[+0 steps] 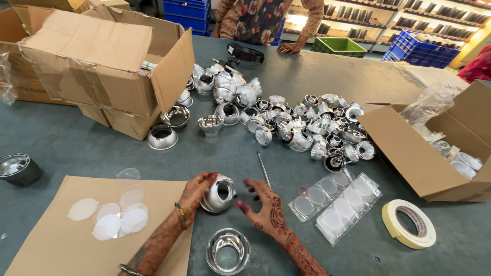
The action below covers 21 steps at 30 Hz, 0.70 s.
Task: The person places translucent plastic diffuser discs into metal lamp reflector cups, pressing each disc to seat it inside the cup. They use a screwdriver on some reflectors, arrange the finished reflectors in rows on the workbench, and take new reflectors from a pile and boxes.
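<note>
Two hands: both come up from the bottom of the frame, forearms angled inward toward each other.
Left hand [197, 191]: wrist bent, fingers curled over the left side and top of a shiny metal cup [219, 194], grasping it and holding it tilted, its opening turned to the right.
Right hand [263, 207]: palm turned left toward the cup, fingers spread and released, just beside the cup but gripping nothing.
Metal cup: lower middle of the frame, at the edge of a brown cardboard sheet [56, 245].
Second cup [228, 250]: mouth up, bottom centre, between the two forearms.
White discs [110, 220]: lie on the cardboard sheet, lower left.
Thin rod [263, 168]: lies on the table [61, 138] just above the right hand.
Heap of metal cups [286, 120]: centre of the frame.
Tape roll [409, 223]: lower right.
Another person's hand [291, 47]: rests on the far table edge, top centre.
</note>
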Each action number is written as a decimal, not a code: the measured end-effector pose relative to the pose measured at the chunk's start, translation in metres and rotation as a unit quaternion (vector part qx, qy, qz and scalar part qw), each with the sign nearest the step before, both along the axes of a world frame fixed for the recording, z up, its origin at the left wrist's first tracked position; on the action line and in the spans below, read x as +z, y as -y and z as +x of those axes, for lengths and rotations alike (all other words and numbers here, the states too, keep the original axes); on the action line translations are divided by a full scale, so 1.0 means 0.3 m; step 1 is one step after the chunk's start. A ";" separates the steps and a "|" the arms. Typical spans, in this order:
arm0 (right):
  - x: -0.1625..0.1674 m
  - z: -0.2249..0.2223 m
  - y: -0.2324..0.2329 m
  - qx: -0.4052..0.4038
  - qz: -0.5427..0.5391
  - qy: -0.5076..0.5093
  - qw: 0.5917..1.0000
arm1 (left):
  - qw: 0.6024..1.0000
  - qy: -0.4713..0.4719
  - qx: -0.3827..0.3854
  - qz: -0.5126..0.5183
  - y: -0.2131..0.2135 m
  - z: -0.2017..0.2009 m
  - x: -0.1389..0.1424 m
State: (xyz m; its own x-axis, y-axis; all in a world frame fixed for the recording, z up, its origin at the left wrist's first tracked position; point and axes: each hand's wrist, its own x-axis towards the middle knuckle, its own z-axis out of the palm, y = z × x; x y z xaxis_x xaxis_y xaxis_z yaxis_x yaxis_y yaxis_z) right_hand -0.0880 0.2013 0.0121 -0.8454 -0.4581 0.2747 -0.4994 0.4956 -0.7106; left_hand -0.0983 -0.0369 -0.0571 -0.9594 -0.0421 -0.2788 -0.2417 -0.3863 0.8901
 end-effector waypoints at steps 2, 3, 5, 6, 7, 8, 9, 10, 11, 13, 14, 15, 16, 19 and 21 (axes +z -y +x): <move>0.002 0.000 0.001 0.036 -0.008 -0.043 0.998 | 1.000 -0.023 -0.002 -0.022 -0.024 0.011 0.005; -0.001 0.003 0.007 0.075 -0.008 -0.089 0.993 | 0.999 -0.028 -0.016 -0.017 -0.039 0.020 0.005; -0.015 0.013 0.017 0.096 0.019 -0.110 0.989 | 0.999 -0.039 -0.038 -0.001 -0.060 0.044 0.005; -0.024 0.014 0.026 0.078 0.042 -0.090 0.992 | 0.998 -0.047 -0.046 0.006 -0.064 0.056 0.008; -0.034 0.013 0.034 0.059 0.064 -0.069 0.994 | 0.997 -0.055 -0.054 0.012 -0.063 0.069 0.012; -0.041 0.011 0.035 0.053 0.056 -0.064 0.995 | 0.996 -0.062 -0.064 0.026 -0.062 0.078 0.019; -0.046 0.008 0.029 0.047 0.049 -0.059 0.996 | 0.994 -0.069 -0.073 0.040 -0.059 0.086 0.029; -0.049 0.004 0.023 0.040 0.041 -0.055 0.997 | 0.992 -0.077 -0.083 0.053 -0.055 0.091 0.041; -0.052 0.002 0.016 0.038 0.034 -0.083 0.995 | 0.992 -0.089 -0.075 0.044 -0.052 0.097 0.053; -0.052 0.005 0.000 0.032 0.021 -0.137 0.990 | 0.992 -0.112 -0.059 0.025 -0.046 0.108 0.076; -0.052 0.007 -0.005 0.033 0.013 -0.139 0.990 | 0.990 -0.131 -0.049 0.004 -0.044 0.108 0.084; -0.051 0.010 -0.008 0.033 0.005 -0.140 0.990 | 0.988 -0.150 -0.039 -0.017 -0.045 0.106 0.090; -0.050 0.013 -0.010 0.034 -0.002 -0.141 0.989 | 0.984 -0.169 -0.029 -0.038 -0.046 0.104 0.092; -0.047 0.017 -0.009 0.022 -0.006 -0.178 0.984 | 0.996 -0.094 -0.006 0.011 -0.036 0.090 0.078; -0.044 0.014 -0.010 -0.009 -0.047 -0.167 0.985 | 0.995 -0.082 0.053 0.031 -0.004 0.069 0.060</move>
State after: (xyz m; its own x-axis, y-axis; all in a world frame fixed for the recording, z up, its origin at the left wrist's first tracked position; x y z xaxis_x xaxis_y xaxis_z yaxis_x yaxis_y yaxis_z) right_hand -0.0839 0.2042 -0.0010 -0.7088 -0.4030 0.5789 -0.7045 0.4465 -0.5517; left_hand -0.0777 -0.0356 -0.0392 -0.9831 -0.1339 -0.1246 -0.0504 -0.4566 0.8883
